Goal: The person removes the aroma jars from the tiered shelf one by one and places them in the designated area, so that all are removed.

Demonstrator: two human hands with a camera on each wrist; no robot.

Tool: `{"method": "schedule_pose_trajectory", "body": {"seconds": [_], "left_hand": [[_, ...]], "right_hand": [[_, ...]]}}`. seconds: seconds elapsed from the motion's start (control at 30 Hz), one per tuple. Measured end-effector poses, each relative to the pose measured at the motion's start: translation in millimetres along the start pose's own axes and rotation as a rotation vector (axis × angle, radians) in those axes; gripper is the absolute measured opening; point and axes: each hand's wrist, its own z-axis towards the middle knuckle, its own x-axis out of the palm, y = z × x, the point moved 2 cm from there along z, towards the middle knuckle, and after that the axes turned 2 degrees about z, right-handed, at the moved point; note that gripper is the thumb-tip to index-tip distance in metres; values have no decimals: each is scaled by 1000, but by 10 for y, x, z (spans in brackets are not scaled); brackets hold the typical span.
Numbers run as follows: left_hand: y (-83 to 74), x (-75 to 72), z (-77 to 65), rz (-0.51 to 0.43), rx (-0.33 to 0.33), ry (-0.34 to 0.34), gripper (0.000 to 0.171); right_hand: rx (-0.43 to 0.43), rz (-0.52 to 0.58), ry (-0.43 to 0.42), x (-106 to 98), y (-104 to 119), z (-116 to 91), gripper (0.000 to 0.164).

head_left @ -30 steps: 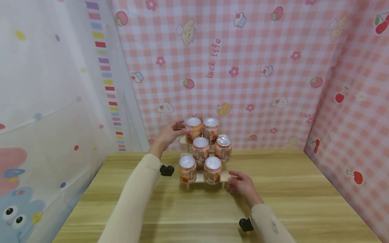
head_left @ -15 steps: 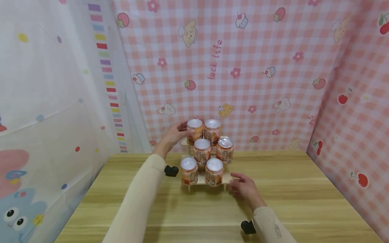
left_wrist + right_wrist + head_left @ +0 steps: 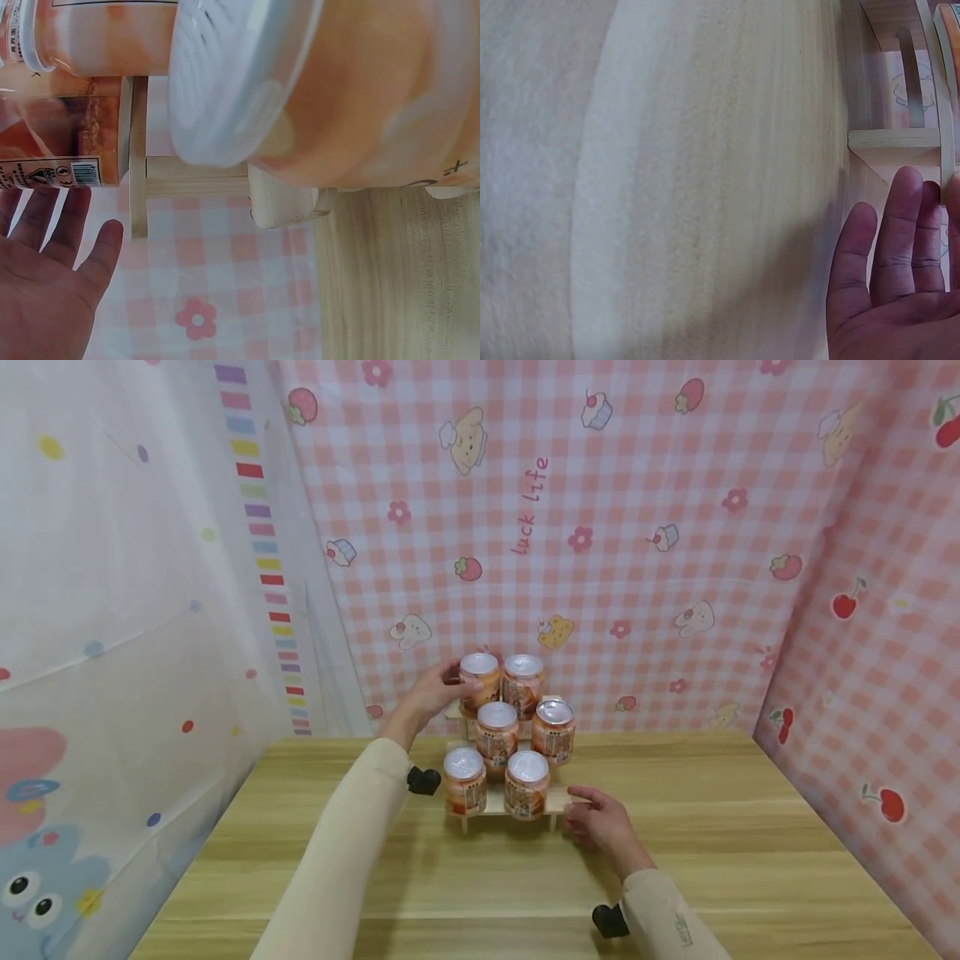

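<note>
Several orange-labelled cans with pale lids stand in pairs on a small stepped wooden rack [image 3: 558,800]. My left hand [image 3: 437,692] reaches the left side of the top-left can [image 3: 480,690], its thumb overlapping the can's front in the head view. In the left wrist view, straight fingertips meet that can's side and the thumb stands apart from it. The front-left can [image 3: 360,97] looms large there. My right hand [image 3: 602,827] is at the right end of the rack's lowest board, fingers extended. In the right wrist view, those fingertips lie right at the board's end; its thumb is hidden.
The rack stands on a wood-grain table [image 3: 675,827] near a pink checked cloth [image 3: 652,585] that hangs behind. Cloth also closes off both sides. A black wrist camera [image 3: 609,921] shows below the right sleeve.
My left hand has moved slightly right, bringing its thumb farther across the top-left can. My right hand stays at the rack's end. The cans and rack keep their arrangement.
</note>
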Motion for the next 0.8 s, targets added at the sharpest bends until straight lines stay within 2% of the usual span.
{"method": "schedule_pose_trajectory", "body": {"seconds": [0.33,0.53,0.63,0.8], "left_hand": [[26,14,-30,18,18,7,77],[68,-7,-41,-8,18,-26,78],[52,-57,-40,-25,55,-54,76],[-26,-200,-81,10,78,-102,73]], "right_hand": [[2,-8,12,25,11,-45,44],[14,-23,11,27,-1,-58,43],[11,-19,6,19,7,-47,43],[10,-10,7,-7,34,-36,44]]}}
